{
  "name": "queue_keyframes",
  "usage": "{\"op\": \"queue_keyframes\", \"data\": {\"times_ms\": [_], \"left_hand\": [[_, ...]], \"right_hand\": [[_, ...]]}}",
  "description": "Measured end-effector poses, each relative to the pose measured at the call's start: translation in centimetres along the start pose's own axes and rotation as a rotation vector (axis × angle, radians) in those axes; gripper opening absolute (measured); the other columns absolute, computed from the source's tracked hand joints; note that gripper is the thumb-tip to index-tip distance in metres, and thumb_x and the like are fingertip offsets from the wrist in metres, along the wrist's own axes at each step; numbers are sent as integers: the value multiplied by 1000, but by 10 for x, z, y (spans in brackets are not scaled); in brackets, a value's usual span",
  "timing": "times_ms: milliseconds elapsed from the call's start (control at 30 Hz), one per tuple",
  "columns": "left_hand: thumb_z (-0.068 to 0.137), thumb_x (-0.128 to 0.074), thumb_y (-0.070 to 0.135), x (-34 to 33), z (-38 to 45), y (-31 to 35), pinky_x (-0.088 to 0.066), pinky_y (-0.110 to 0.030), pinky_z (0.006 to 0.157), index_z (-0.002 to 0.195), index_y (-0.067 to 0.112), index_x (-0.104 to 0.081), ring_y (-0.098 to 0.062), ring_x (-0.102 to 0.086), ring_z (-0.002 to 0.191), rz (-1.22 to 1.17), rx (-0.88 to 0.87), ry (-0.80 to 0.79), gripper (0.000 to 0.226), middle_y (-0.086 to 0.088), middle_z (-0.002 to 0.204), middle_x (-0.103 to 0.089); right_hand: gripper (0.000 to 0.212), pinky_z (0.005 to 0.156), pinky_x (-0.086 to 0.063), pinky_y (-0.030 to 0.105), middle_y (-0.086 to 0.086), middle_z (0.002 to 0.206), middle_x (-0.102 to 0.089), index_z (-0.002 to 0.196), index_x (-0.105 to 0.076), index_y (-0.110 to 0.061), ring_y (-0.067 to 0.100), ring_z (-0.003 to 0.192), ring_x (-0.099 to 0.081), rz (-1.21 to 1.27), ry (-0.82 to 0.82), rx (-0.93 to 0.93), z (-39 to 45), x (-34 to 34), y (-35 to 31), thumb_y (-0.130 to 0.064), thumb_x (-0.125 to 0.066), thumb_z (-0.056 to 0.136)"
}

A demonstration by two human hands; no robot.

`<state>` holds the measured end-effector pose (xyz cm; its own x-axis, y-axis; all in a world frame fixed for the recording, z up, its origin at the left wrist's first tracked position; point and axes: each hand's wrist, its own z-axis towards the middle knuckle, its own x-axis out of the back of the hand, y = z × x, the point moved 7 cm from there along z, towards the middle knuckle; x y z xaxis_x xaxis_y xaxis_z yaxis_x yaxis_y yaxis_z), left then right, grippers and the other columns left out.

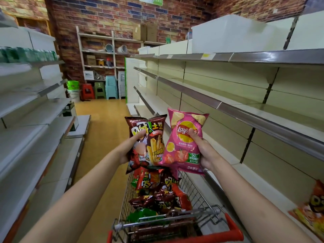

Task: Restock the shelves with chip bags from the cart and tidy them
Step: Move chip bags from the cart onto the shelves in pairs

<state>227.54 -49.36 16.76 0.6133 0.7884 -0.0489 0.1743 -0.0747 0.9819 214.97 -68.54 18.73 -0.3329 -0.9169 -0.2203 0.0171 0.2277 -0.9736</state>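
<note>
1. A dark brown chip bag is held up by the left hand. The grip is closed around the bag's left edge, with the thumb laid on the front near the top.
2. A pink chip bag is held up by the right hand. The grip is closed around the bag's right edge, and the thumb is pressed on the yellow and red logo.
3. The two bags are kept side by side and upright, and their lower inner corners are touching. Both are held above the cart.
4. The cart is filled with more chip bags, mostly red and dark brown, with a green one near the red handle.
5. The long shelves are seen just to the right of the pink bag.
6. One orange chip bag is seen low on the right shelves, well apart from both hands.
</note>
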Motion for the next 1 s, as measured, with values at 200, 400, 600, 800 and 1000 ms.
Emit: {"op": "queue_keyframes", "data": {"times_ms": [200,400,600,800,1000], "left_hand": [[87,-50,57,8,3,-7,-57,-29,65,113,13,-60,-23,-73,80,-12,46,-68,52,-9,95,-75],[76,-55,59,1,11,-13,-54,-35,80,115,14,-59,-27,-72,89,34,59,-162,60,-10,100,-74],[35,-87,66,-5,23,-18,-47,-49,100,125,16,-53,-31,-66,107,116,45,-274,108,-12,117,-68],[62,-80,42,-30,30,-18,-55,-43,86,122,9,-53,-31,-70,95,121,4,-342,74,-13,104,-72],[58,-76,46,-74,36,-30,-56,-38,78,126,14,-43,-29,-67,93,120,-20,-373,83,-14,109,-65]], "right_hand": [[74,64,-59,32,8,95,-75,122,-54,-13,21,79,-73,-26,12,1,6,-17,7,-51,-73,62],[54,68,-58,33,6,90,-75,111,-55,-16,20,76,-73,-103,61,-45,5,-18,18,-46,-70,69],[58,69,-59,34,8,93,-75,114,-55,-15,22,77,-73,-123,163,-33,-8,-6,19,-46,-72,68],[49,69,-59,34,10,99,-74,120,-54,-15,25,83,-73,-106,335,9,-35,14,20,-40,-70,81],[36,84,-57,43,10,98,-74,112,-56,-21,29,89,-72,-128,534,36,-80,41,24,-41,-67,85]]}}
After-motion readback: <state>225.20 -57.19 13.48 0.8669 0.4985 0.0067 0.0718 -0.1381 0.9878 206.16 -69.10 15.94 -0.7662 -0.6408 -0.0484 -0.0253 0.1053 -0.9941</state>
